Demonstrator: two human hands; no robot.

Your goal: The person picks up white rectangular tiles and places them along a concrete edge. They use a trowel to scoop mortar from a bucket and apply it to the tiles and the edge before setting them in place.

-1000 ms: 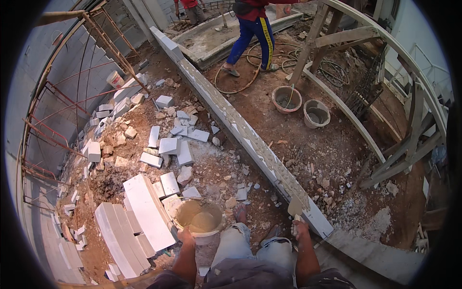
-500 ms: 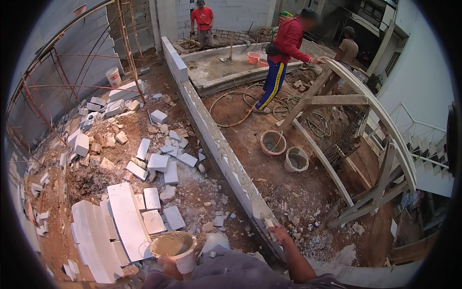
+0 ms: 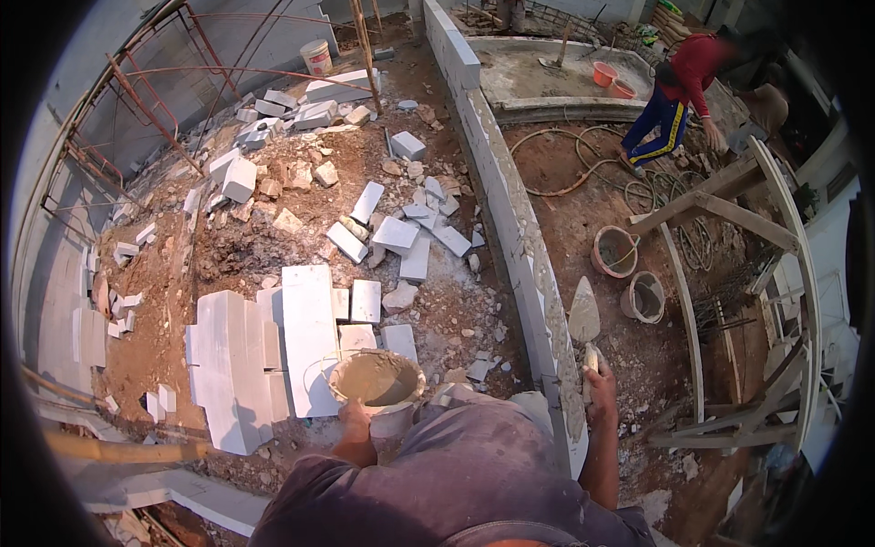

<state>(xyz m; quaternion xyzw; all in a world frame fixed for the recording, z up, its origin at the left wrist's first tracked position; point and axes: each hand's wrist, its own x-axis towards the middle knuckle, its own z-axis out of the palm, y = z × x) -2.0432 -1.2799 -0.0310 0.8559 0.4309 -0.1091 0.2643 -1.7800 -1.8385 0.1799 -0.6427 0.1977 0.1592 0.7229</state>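
Observation:
My left hand point(image 3: 355, 423) grips the near side of a bucket point(image 3: 394, 421) that holds grey mortar point(image 3: 375, 378); some of its fingers are hidden. To the right, my right hand point(image 3: 601, 387) is closed round the handle of a pointed trowel point(image 3: 584, 314), its blade directed away from me. The trowel is just right of a low wall point(image 3: 510, 219) of pale blocks with mortar along its top. Large pale blocks point(image 3: 308, 342) lie stacked just left of the bucket.
Broken blocks point(image 3: 398, 234) and rubble litter the ground left of the wall. Two mortar buckets point(image 3: 645, 299) stand to its right, near a coiled hose point(image 3: 679, 196) and a curved wooden frame point(image 3: 797, 237). A co-worker in red point(image 3: 679, 87) bends beyond. Scaffolding point(image 3: 137, 91) stands far left.
My view has tilted down and turned left. The trowel's blade, not distinct before, now shows plainly. The co-worker in red has let go of the wooden frame and bends lower.

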